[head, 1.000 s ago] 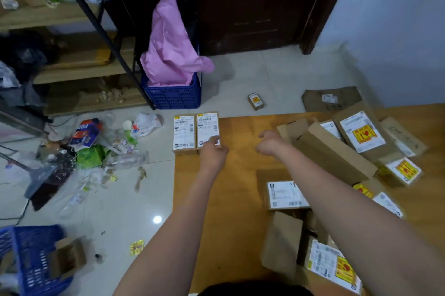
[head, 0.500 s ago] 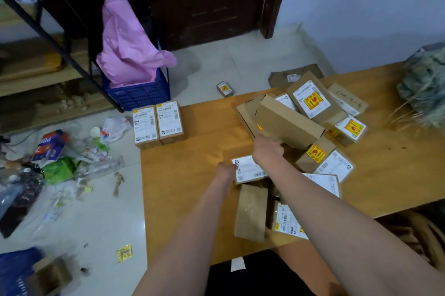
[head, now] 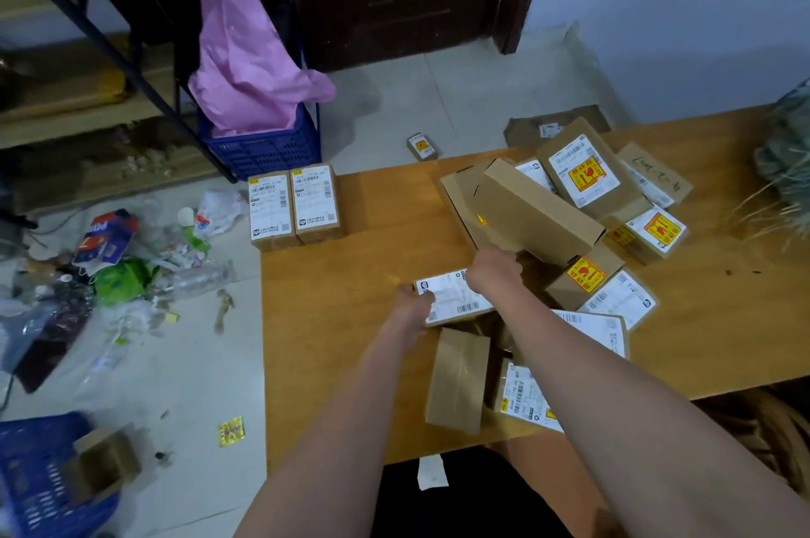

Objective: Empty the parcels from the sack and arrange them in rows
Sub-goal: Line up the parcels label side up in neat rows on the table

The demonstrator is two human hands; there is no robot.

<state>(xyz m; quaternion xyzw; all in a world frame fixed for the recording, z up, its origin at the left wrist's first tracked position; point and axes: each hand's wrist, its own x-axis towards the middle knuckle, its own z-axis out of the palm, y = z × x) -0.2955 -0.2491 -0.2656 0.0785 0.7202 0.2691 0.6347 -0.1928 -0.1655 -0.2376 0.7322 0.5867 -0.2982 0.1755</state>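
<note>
- Head view: wooden table [head: 350, 318] carries a loose pile of parcels [head: 570, 231] on its far-right part; two labelled boxes [head: 296, 204] sit side by side at the table's far-left corner, touching each other, the start of a row
- next pick looks like the white-label parcel [head: 456, 296], lying flat at the pile's near-left edge, well apart from the row pair
- risk: the long brown box [head: 539, 213] leans tilted on top of the pile, right above the right hand; pulling the white-label parcel out from under its neighbours could tip that box or slide the heap; anything on the pile's near side, e.g. the plain brown parcel [head: 458, 380] close to the table's near edge, could go over onto the floor
- risk: row pair already overhangs the table's left edge slightly, I think; a nudge while placing the next one could knock them off
- left hand [head: 414, 301]: fingers curled at the left end of the white-label parcel, thumb on the label; reads as a pinch on that edge
- right hand [head: 495, 270]: knuckles up at the parcel's far-right corner, fingers bent down out of sight; probably on the parcel, but cannot tell if it grips it or the long box
- sack itself: not clearly identifiable beside the table
</note>
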